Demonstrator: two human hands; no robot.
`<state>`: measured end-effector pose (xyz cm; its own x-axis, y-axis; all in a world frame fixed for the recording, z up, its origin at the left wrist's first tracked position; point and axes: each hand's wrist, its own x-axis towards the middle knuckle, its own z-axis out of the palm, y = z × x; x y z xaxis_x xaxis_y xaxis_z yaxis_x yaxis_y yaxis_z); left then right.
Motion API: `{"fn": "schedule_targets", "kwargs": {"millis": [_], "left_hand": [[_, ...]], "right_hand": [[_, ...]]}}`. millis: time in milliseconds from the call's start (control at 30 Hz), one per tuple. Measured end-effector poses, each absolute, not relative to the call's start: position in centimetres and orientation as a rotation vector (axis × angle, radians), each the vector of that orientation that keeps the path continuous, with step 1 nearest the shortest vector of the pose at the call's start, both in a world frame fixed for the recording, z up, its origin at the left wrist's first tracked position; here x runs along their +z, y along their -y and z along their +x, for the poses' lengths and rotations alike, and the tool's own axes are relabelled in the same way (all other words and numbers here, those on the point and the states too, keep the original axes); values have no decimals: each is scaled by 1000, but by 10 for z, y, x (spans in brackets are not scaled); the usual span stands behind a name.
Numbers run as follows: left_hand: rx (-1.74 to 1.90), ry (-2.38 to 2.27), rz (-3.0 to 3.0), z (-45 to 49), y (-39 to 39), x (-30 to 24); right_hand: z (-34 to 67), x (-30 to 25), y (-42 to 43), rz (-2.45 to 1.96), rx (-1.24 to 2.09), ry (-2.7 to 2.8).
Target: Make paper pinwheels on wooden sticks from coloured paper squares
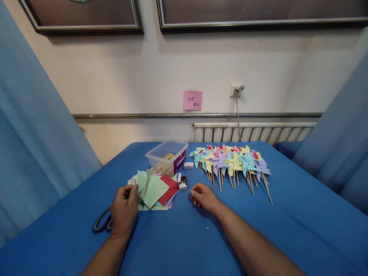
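Observation:
My left hand (pixel 125 209) is closed, pinching the edge of a light green paper square (pixel 156 191) with slits cut toward its middle. The square is tilted up over a pile of coloured paper; a red sheet (pixel 170 189) shows beside it. Scissors (pixel 101 222) with dark handles lie by my left wrist, their blades hidden. My right hand (pixel 204 197) rests over the blue cloth, fingers curled together; whatever may be in them is hidden. Just left of it stands a small open box (pixel 183 185) with dark, shiny small pieces in it.
Behind the paper stands a clear plastic tub (pixel 165 153) of wooden sticks (pixel 163 168). A small white box (pixel 188 165) sits beside it. Many finished paper pinwheels (pixel 234 163) on sticks lie at the back right. A radiator (pixel 255 133) is on the wall.

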<state>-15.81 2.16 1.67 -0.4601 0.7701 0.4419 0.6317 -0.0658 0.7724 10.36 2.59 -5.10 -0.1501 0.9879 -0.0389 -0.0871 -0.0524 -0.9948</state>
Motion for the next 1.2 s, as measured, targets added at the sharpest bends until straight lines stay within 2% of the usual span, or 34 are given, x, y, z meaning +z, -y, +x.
{"fn": "schedule_targets", "kwargs": {"millis": [133,300,367,567,900,1200], "left_hand": [[1790,-1936,1307,-159,-24,26],[1951,-1444,1048,-123,-27,47],[1907,-1233,971,-95,-29,59],[1437,-816,901,-22,-31,76],[1144,-884,930,-10,-42,24],[1329,-1080,1093,-14,-46,19]], "right_hand": [[104,-49,-24,-1092,1403,1202],[105,-44,-21,-1057,1420,1154],[106,-41,-19,-1035,1427,1128],[114,-38,-12,-893,1506,913],[129,-36,-15,-843,1528,733],[135,-33,-13,-792,1686,567]]}}
